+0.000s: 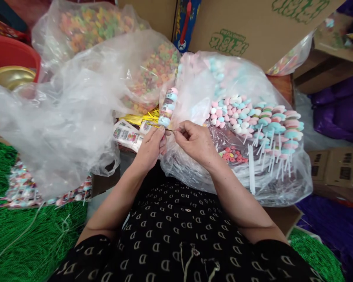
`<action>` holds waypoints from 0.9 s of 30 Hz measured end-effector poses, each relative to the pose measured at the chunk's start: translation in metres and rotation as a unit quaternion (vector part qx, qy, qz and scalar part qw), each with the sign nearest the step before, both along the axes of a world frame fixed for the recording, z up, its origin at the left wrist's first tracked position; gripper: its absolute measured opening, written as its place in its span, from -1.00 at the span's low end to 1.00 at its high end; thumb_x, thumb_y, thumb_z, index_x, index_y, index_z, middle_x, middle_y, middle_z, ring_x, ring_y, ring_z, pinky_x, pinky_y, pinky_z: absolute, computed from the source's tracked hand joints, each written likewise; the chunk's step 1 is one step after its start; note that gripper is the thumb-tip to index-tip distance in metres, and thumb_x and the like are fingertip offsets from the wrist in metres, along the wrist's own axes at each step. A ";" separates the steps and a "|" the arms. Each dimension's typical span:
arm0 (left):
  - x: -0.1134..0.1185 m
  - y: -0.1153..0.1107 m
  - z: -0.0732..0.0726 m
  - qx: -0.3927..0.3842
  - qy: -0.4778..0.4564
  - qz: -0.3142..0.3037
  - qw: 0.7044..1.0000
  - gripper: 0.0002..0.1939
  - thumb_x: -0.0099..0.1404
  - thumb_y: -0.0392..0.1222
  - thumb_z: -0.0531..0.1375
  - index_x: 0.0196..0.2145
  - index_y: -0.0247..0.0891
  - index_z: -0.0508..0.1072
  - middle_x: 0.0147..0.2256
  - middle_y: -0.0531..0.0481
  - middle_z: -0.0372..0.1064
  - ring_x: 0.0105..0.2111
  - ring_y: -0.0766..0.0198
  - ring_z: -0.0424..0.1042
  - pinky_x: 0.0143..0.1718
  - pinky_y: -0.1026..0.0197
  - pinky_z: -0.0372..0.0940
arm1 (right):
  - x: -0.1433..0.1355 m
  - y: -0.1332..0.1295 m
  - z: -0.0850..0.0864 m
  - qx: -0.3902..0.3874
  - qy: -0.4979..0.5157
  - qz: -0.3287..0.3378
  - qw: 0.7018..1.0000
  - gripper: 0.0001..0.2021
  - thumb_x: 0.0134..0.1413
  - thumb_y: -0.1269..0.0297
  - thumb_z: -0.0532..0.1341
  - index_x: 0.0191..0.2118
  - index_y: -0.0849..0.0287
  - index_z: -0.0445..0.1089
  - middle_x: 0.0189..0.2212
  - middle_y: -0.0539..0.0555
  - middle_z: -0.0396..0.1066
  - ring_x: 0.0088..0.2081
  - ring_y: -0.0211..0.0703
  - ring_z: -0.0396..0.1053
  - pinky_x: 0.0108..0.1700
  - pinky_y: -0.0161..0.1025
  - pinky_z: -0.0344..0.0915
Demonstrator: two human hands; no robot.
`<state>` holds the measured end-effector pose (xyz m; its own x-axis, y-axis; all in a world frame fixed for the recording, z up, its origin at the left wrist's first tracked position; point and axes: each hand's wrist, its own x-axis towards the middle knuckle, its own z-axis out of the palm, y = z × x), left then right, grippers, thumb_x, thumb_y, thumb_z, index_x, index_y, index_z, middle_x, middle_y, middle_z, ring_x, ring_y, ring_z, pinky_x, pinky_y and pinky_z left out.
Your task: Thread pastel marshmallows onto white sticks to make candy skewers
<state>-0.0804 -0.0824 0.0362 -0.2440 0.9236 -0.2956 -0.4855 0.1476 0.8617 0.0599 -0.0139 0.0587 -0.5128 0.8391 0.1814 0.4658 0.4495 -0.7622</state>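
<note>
My left hand [153, 144] is closed round the lower end of a marshmallow skewer [168, 105] in a clear printed bag, which points away from me. A thin gold twist tie [170, 130] crosses the neck of that bag. Its free end is pinched between the thumb and forefinger of my right hand [194, 141]. Flat printed bags [126, 135] lie just left of my left hand, beside a bundle of yellow twist ties [139, 117]. Right of my right hand are several bare marshmallow skewers [278, 129] with white sticks.
Behind stand plastic sacks of gummy rings [155, 66] and pastel marshmallows [220, 70], backed by a cardboard box [247, 27]. A crumpled clear bag [64, 117] spreads at left, above a box of wrapped skewers [23, 184]. A red basin [14, 49] sits far left.
</note>
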 end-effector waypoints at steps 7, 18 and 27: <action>0.016 0.002 0.001 -0.004 -0.021 -0.009 1.000 -0.58 0.48 0.02 0.29 -0.45 -0.20 0.29 -0.62 0.25 -0.03 -0.69 0.49 -0.05 -0.67 0.41 0.01 | 0.009 -0.012 -0.012 -0.072 0.114 -0.022 0.991 -0.86 0.26 0.25 0.26 -0.33 0.11 0.52 -0.39 0.02 0.58 -0.35 -0.18 0.45 -0.22 -0.20 0.36; 0.020 -0.007 0.010 0.012 -0.215 -0.291 0.932 -0.56 0.42 0.05 0.29 -0.53 -0.22 0.37 -0.68 0.27 -0.23 -0.75 0.50 -0.22 -0.74 0.41 -0.01 | 0.044 -0.006 -0.016 -0.266 0.256 0.061 0.927 -0.59 0.04 -0.10 0.51 -0.15 0.05 0.52 -0.19 0.02 0.59 -0.18 -0.16 0.50 -0.09 -0.19 0.50; 0.039 -0.006 0.021 -0.027 -0.234 -0.300 0.925 -0.50 0.53 0.10 0.19 -0.52 -0.20 0.29 -0.68 0.27 -0.22 -0.75 0.49 -0.28 -0.76 0.42 -0.08 | 0.058 -0.002 -0.030 -0.263 0.264 0.029 0.927 -0.59 0.04 -0.16 0.49 -0.40 0.10 0.51 -0.41 -0.03 0.52 -0.33 -0.18 0.45 -0.19 -0.17 0.47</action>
<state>-0.0413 -0.0881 0.0573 0.4731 0.8324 -0.2888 -0.6199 0.5474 0.5623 0.1182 -0.0157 0.0289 -0.5160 0.8565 -0.0068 -0.0486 -0.0372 -0.9981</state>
